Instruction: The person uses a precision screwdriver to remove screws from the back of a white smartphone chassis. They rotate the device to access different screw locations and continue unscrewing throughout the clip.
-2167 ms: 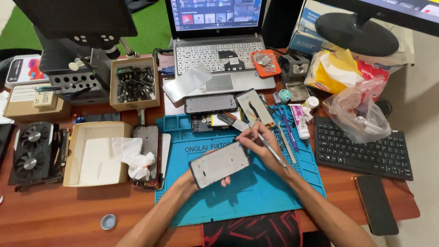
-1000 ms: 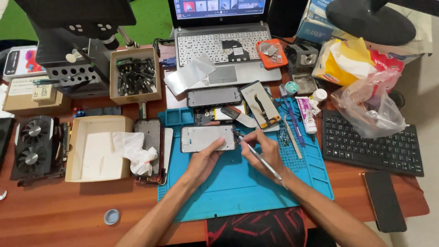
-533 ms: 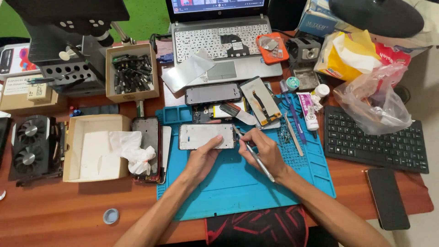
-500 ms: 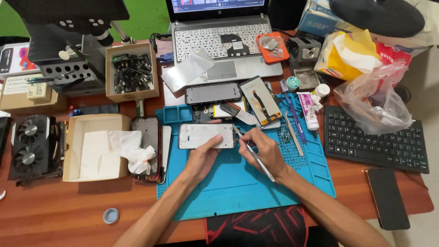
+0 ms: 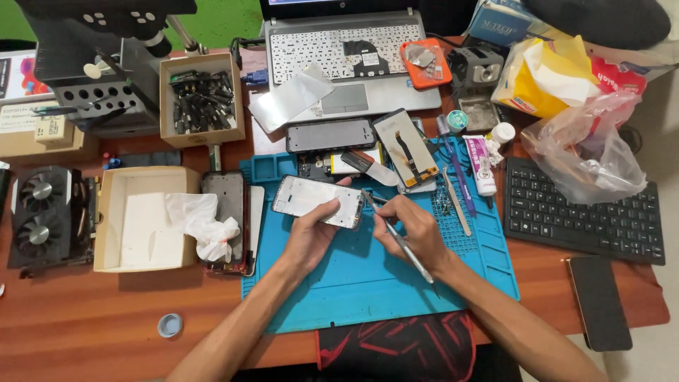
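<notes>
White, flat phone frame (image 5: 318,201) lies tilted over the blue mat (image 5: 375,283).

A phone and electronics repair bench.

A blue repair mat (image 5: 396,283) lies under both hands, opened phones (image 5: 330,134) just beyond them, a laptop (image 5: 353,56) farther back, a graphics card (image 5: 42,216) far left, and a keyboard (image 5: 580,212) right.

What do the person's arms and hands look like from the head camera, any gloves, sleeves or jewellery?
Both hands are bare: no gloves on the left hand or the right hand. No rings, watch or wristband show. Both forearms are uncovered as far as the frame's lower edge, so no sleeve is visible. Between the arms, at the bottom edge, lies a black fabric with red streaks, which may be clothing.
</notes>
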